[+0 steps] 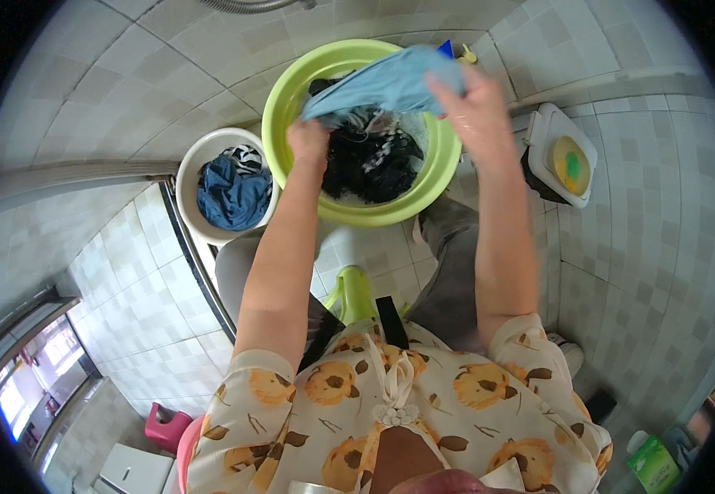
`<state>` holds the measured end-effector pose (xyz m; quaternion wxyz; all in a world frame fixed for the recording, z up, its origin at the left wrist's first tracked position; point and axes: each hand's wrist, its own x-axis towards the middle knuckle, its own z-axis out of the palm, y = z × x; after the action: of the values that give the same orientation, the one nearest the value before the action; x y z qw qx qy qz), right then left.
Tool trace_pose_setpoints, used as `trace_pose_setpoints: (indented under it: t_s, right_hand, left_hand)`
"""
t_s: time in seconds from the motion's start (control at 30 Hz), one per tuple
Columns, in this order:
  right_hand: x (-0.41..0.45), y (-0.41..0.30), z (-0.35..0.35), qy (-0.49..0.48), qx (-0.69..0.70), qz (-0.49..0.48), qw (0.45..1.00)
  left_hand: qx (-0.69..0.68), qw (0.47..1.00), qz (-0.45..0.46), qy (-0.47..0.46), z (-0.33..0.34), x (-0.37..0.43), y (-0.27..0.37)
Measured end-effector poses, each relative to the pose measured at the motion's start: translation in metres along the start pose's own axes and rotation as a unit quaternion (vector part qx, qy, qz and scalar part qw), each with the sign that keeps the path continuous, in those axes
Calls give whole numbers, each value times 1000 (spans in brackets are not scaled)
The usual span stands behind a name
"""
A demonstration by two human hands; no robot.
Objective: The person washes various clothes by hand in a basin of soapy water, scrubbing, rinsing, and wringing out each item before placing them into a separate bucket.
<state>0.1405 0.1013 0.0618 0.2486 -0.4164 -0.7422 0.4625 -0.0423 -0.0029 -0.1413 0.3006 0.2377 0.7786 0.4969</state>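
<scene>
Stretched between my two hands is a light blue cloth garment [382,83], held above a large lime-green plastic basin [283,148]. My left hand [308,145] grips its lower left end near the basin's left inner wall. At the upper right, my right hand [471,105] holds the other end over the basin's rim, slightly blurred. Black wet clothes [370,160] with some black-and-white patterned fabric lie in sudsy water inside the basin. To the left, a white basin [188,179] holds a dark blue garment [231,191] and a striped black-and-white cloth [246,157].
A lime-green stool [354,293] stands between my legs. On the right is a white bin [558,120] with a yellow-and-green item on its lid. Tiled walls [166,80] enclose the back. A pink stool [169,426] and a green packet [654,466] are lower down.
</scene>
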Motion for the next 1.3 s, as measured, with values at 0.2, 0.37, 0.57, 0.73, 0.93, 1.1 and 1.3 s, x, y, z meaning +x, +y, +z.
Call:
trace_pose_setpoints:
  t_s: [0.2, 0.37, 0.57, 0.73, 0.93, 1.1, 1.3]
  right_hand:
    - [-13, 86, 61, -160, -309, 3, 938]
    - [16, 129, 60, -250, -319, -5, 914]
    - [16, 99, 74, -219, -256, -9, 942]
    - [18, 90, 69, -47, -171, -93, 980]
    - [29, 84, 52, 13, 140, -126, 982]
    - [11, 46, 33, 57, 250, 2, 966]
    - [31, 99, 44, 95, 190, -3, 977]
  left_hand:
    - [-254, 961, -106, 14, -11, -15, 27]
    - [-212, 977, 15, -28, -2, -27, 80]
    - [-73, 984, 162, -18, -27, -48, 144]
    - [-262, 944, 200, -34, -45, -66, 240]
    - [-334, 917, 215, -41, -43, -88, 292]
    - [-250, 940, 225, -53, -46, -75, 259]
    - [227, 939, 183, -184, -23, -62, 119]
